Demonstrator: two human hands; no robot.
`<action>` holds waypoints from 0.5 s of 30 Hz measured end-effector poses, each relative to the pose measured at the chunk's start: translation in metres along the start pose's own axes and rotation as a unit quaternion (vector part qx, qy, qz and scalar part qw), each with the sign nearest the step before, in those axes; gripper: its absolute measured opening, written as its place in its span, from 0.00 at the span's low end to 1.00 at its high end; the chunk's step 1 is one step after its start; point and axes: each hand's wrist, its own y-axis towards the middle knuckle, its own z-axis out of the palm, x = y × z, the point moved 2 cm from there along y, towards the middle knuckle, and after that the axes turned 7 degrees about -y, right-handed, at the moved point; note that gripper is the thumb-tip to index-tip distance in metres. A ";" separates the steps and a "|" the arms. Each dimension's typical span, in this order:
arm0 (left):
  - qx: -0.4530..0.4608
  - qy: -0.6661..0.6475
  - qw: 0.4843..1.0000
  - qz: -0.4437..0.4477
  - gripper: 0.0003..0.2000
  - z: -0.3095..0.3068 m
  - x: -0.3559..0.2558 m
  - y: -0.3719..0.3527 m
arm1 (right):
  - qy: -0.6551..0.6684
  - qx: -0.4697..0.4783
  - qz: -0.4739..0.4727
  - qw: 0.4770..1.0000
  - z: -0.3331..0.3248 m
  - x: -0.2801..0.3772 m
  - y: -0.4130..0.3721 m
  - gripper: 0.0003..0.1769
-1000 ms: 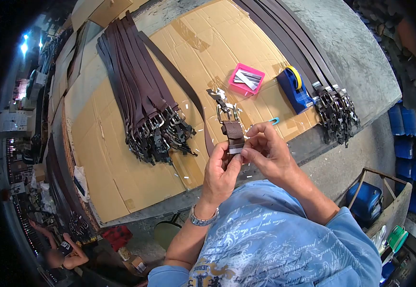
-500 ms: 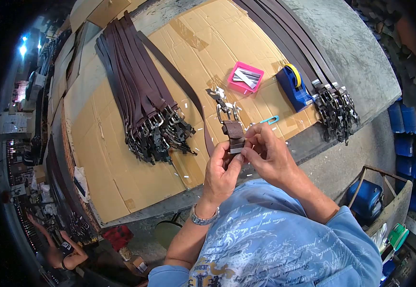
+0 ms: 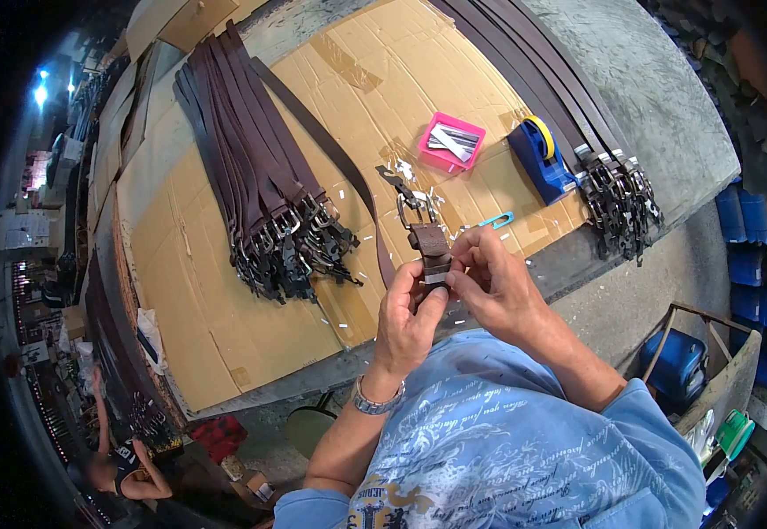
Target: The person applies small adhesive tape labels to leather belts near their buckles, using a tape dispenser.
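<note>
My left hand (image 3: 409, 317) is closed round the buckle end of a dark brown belt (image 3: 433, 240), thumb near a pale strip (image 3: 436, 276) wrapped across it. The fingertips of my right hand (image 3: 496, 280) pinch at the right side of that strip. Beyond my hands the metal buckle (image 3: 411, 208) and a black hanger hook (image 3: 392, 179) point away over the cardboard. The strap curves off to the upper left. Small white pieces lie around the buckle.
Belts with buckles (image 3: 247, 150) lie left on the cardboard (image 3: 251, 339); more belts (image 3: 537, 66) lie right. A pink tray (image 3: 451, 143) of strips, a blue tape dispenser (image 3: 539, 163) and a light-blue cutter (image 3: 497, 220) stand beyond my hands. Another person (image 3: 137, 472) is at lower left.
The buckle and hook have shifted slightly left. My hands hold nearly the same place. The other person at lower left has moved, with one arm now raised.
</note>
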 end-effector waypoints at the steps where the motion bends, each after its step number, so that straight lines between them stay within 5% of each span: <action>1: -0.003 -0.002 1.000 0.007 0.12 0.000 -0.001 0.000 | 0.000 0.000 0.000 1.000 0.000 0.001 0.000 0.16; 10: -0.099 0.151 0.983 0.042 0.10 0.000 0.002 -0.005 | -0.105 -0.039 -0.044 0.993 0.000 0.006 -0.002 0.16; 15: -0.130 0.081 0.987 0.042 0.11 0.005 -0.002 -0.004 | -0.207 -0.076 -0.034 0.975 -0.006 -0.004 -0.005 0.18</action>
